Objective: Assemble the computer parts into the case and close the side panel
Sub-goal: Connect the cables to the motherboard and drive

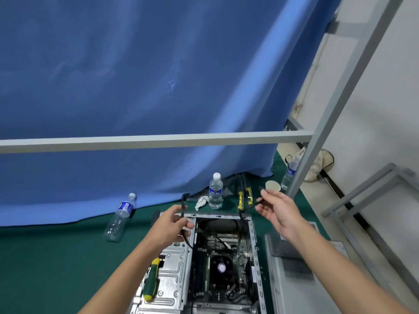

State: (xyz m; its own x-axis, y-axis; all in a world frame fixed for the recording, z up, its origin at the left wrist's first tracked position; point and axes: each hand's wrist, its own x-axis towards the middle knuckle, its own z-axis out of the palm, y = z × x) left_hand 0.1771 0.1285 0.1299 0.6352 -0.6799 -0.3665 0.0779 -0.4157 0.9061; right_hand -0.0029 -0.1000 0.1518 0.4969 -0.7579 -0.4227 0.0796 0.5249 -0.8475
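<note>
Green-handled screwdriver [151, 282] resting on drive cage of open case [223, 264], near surface's front edge. Left hand [172, 225] pinching black cable [183, 208]; right hand [277, 208] pinching its other end. Advised: untwist, route clear of fan [221, 267], seat connector squarely. Side panel [294, 277] off, lying right of case.

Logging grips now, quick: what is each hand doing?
Left hand: grips a black cable.
Right hand: pinches another black cable's end.
</note>
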